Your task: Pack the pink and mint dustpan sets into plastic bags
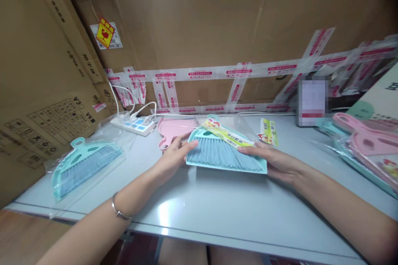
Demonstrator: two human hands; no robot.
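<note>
Both of my hands hold a mint dustpan and brush set (222,153) above the table, its blue bristles facing me. My left hand (177,151) grips the left edge, thumb on top. At the right side, my right hand (275,159) is closed on the set, its thumb pressing a yellow-green printed label card (225,133) that lies slantwise across the brush. Fingers under the set are hidden. Behind my left hand lies a pink dustpan (174,128), partly covered. Another yellow label card (269,131) rests on the table just beyond my right hand.
A bagged mint dustpan and brush (88,163) lies at left. Pink dustpans (370,136) and mint ones are stacked at right. Behind stand a white power strip (133,124) with cables, a blurred-out phone-like device (312,101), and large taped cardboard boxes (202,20).
</note>
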